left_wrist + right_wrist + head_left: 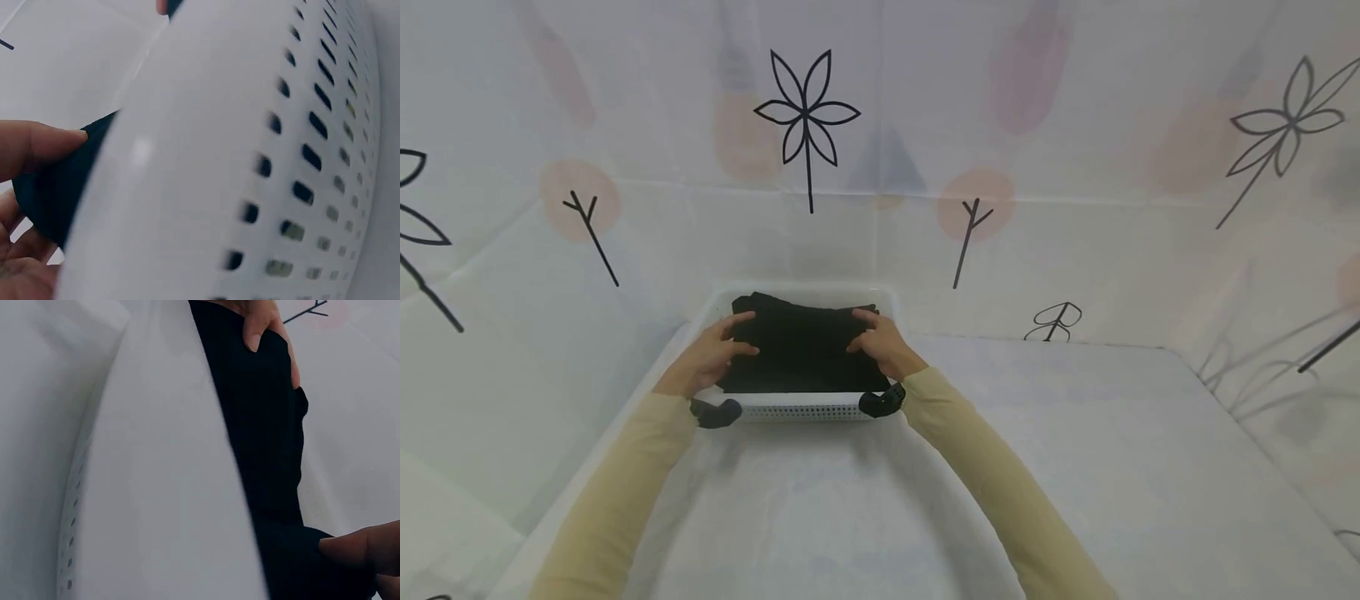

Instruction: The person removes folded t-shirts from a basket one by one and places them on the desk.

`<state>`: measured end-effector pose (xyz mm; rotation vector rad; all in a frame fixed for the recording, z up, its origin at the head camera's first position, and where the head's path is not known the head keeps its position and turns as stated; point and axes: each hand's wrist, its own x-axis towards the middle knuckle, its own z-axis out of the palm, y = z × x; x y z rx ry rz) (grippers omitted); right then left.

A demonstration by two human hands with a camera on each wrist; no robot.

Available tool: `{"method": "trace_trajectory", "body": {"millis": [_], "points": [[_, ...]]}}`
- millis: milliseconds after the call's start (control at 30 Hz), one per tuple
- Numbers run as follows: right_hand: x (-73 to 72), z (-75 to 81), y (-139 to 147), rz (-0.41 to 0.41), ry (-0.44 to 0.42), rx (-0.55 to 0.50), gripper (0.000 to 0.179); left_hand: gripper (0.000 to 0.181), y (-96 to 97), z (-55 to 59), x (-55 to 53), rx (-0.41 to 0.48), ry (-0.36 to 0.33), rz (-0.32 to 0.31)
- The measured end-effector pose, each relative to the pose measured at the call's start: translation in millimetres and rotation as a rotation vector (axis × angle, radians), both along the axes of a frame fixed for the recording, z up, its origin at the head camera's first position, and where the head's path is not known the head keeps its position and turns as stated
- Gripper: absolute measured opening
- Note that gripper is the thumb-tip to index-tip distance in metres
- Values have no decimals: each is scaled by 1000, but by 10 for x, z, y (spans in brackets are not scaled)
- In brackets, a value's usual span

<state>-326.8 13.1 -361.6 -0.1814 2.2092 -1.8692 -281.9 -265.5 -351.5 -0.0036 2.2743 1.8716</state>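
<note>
A folded black cloth [805, 350], likely a garment, lies in a white plastic basket [801, 400] with small holes in its wall. My left hand [709, 354] grips the cloth's left side. In the left wrist view, the thumb presses on top of the dark cloth [56, 187] while the fingers curl beneath it. At the opposite side my right hand [887, 346] holds the cloth, its thumb lying over a bulging edge in the right wrist view. Its other fingers are mostly hidden there. The basket's rim [162, 456] covers the cloth's lower part.
The basket stands on a white-covered table [1037, 467], close to a back wall sheet [880, 242] printed with flowers and twigs. More of the tabletop extends to the right and in front. A black wrist camera [882, 400] overlaps the basket's front rim.
</note>
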Motion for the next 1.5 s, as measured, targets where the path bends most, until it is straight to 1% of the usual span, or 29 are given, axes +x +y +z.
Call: {"method": "trace_trajectory", "body": {"millis": [133, 333, 433, 533, 600, 667, 767, 900, 1033, 1233, 1500], "points": [[4, 43, 13, 10, 17, -24, 76, 79, 16, 44, 8, -24, 17, -2], [4, 97, 42, 21, 39, -56, 76, 79, 52, 113, 32, -61, 52, 15], [7, 135, 65, 32, 42, -67, 76, 78, 52, 127, 28, -51, 63, 17], [12, 185, 85, 44, 43, -83, 77, 78, 54, 141, 22, -22, 78, 17], [14, 214, 92, 48, 47, -92, 77, 77, 64, 159, 28, -27, 89, 19], [13, 234, 98, 47, 42, -100, 77, 75, 80, 179, 38, -49, 104, 23], [11, 254, 103, 43, 41, -107, 75, 73, 121, 211, 46, -105, 134, 40], [17, 274, 109, 44, 44, -124, 74, 71, 156, 218, 23, -178, 162, 61], [32, 280, 105, 65, 55, -136, 72, 70, 153, 166, -4, -238, 146, 56], [53, 281, 85, 92, 81, -123, 73, 68, 151, 89, 9, -249, 119, 55], [52, 260, 68, 104, 105, -111, 73, 64, 172, 74, 40, -280, 87, 61]]}}
